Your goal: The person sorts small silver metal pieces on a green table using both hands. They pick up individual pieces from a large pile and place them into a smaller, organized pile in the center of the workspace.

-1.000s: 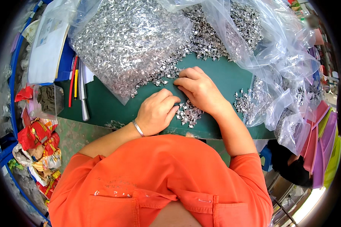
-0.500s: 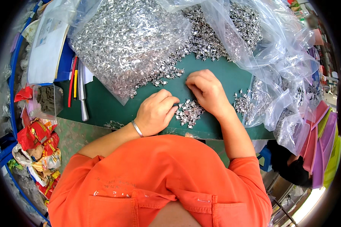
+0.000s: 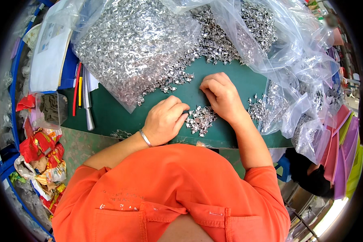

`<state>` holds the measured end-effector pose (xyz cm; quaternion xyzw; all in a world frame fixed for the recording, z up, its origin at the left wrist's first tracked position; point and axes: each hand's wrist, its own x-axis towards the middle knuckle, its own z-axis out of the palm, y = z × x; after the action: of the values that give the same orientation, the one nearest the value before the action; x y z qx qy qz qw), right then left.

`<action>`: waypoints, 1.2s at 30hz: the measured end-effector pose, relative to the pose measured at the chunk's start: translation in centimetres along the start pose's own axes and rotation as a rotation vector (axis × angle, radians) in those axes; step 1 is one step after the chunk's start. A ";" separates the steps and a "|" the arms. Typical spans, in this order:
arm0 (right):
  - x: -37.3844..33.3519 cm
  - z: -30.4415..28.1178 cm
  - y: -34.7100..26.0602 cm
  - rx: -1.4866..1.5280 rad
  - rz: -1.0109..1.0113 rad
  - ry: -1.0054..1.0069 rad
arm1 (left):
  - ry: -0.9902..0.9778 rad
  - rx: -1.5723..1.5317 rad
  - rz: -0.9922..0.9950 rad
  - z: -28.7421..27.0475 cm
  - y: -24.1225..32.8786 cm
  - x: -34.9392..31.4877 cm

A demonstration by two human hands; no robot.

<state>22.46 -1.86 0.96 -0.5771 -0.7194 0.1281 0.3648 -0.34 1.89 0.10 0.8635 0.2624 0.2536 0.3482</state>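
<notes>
My left hand (image 3: 164, 121), with a silver bangle on its wrist, rests on the green table. Its thumb and forefinger are pinched on a small dark piece (image 3: 185, 111), mostly covered by the fingers. Beside those fingertips lies a small pile of shiny bent metal pieces (image 3: 201, 121). My right hand (image 3: 221, 96) is just beyond that pile, fingers curled and pressed together. Whatever it may hold is hidden under the fingers. Ahead of both hands, a large clear plastic bag (image 3: 129, 48) full of the same metal pieces spills some onto the table.
More loose metal pieces (image 3: 259, 109) lie right of my right forearm, by crumpled clear bags (image 3: 298, 88). At left are a red pen (image 3: 76, 88), a yellow pen (image 3: 80, 90), a silver-handled tool (image 3: 88, 105), papers (image 3: 52, 48) and a clear box (image 3: 52, 109). The green tabletop (image 3: 149, 107) ends near my body.
My right hand has shifted very slightly, its fingers still pressed together. The left hand keeps its pinch on the dark piece. The whole view has moved a little.
</notes>
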 end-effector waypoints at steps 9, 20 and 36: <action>-1.4 -2.0 -0.2 0.228 0.114 -0.118 | 0.001 -0.001 -0.007 0.0 0.0 -0.1; -2.5 -1.3 0.2 0.160 0.147 -0.056 | -0.009 0.000 -0.010 -0.1 0.1 0.1; 1.5 -1.2 1.7 0.143 0.047 -0.172 | 0.011 -0.002 0.001 0.0 0.1 0.1</action>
<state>24.39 -0.26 1.31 -0.5533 -0.7232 0.2368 0.3389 -0.25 1.91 0.16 0.8618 0.2636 0.2586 0.3477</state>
